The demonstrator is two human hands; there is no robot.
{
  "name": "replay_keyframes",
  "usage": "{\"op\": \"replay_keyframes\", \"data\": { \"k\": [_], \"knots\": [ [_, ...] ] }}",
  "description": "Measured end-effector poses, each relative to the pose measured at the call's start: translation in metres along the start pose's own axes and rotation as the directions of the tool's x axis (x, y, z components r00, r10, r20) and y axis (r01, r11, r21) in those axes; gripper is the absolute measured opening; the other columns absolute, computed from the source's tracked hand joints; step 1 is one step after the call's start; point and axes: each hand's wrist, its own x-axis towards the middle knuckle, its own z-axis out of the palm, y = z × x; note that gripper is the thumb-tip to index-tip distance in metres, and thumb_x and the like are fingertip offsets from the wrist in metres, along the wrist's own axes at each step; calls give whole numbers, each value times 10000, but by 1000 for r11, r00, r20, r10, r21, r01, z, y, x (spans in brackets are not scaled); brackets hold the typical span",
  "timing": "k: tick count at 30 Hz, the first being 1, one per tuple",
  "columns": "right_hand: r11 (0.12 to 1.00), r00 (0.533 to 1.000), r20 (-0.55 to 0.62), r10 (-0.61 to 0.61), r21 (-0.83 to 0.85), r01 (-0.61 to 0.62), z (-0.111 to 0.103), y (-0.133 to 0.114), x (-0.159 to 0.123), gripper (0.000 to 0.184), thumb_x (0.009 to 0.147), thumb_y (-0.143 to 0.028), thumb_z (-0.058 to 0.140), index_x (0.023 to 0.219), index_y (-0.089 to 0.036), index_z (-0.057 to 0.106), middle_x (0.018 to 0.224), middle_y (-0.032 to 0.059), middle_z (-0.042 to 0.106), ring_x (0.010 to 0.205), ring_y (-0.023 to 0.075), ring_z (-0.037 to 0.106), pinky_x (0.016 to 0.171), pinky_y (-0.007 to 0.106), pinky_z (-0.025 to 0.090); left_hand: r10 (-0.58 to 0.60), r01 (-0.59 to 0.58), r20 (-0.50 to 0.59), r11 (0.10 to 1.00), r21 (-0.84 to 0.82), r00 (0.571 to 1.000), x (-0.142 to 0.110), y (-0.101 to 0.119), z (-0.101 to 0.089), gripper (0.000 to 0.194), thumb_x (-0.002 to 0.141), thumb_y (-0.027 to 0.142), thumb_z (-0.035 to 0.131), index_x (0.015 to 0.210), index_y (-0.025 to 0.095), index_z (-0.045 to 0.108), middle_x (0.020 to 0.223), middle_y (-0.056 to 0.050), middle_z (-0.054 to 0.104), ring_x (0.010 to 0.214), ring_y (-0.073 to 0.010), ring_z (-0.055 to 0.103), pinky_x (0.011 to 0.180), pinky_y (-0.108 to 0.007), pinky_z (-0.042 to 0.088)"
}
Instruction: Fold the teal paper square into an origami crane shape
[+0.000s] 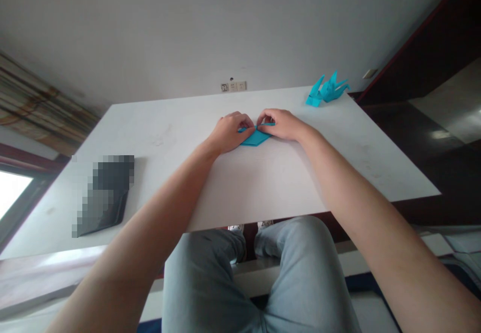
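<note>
Near edge: knees in light jeans sat under the white table. A dark flat object, blurred, lay at the table's left. Mid-table: the left hand and right hand met over a teal folded paper, lying flat. Fingers of both hands were curled and pressed together on its top edge, its lower point showing below them. Far right corner: finished teal paper cranes. Behind, wall sockets.

White bench standing against a pale wall.
Daylight is coming through a window at left; wall sockets sitting behind.
</note>
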Motion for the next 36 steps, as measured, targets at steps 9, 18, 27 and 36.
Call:
{"op": "replay_keyframes", "data": {
  "k": [9, 18, 27, 36],
  "knots": [
    [1000, 1000, 9, 1, 3, -1, 0, 0, 1, 331, 917, -338, 769, 1218, -223, 845, 1138, 82, 841, 991, 270, 716, 931, 386, 502, 4, -4, 8, 1000, -7, 1000, 0, 0, -1, 221, 983, 343, 738, 1112, 212, 861, 1161, -109, 842, 1048, -268, 746, 1011, -422, 573],
    [1000, 1000, 9, -2, -5, 2, 0, 1, 0, 309, 950, -338, 754, 1225, -231, 843, 1132, 81, 844, 1009, 278, 725, 932, 387, 517, 2, -2, 13, 1000, -15, 1000, 0, 2, -2, 234, 983, 371, 743, 1122, 222, 859, 1168, -104, 847, 1066, -273, 752, 1019, -424, 576],
    [999, 1000, -20, -20, 48, 21, 4, 13, 5, 280, 1042, -314, 660, 1239, -223, 837, 1211, 103, 875, 1092, 293, 769, 983, 391, 562, 0, 0, -9, 1000, 21, 1000, 1, -2, -1, 270, 1006, 356, 683, 1158, 210, 851, 1181, -123, 851, 1095, -288, 772, 1021, -426, 593],
    [997, 999, -30, -22, 71, 24, 5, 13, 6, 260, 1039, -313, 667, 1210, -223, 841, 1197, 101, 883, 1089, 288, 769, 983, 384, 567, -28, 28, -25, 1000, 2, 999, 2, 2, -3, 227, 1005, 340, 687, 1099, 213, 850, 1140, -116, 864, 1058, -277, 775, 997, -413, 599]
  ]
}}
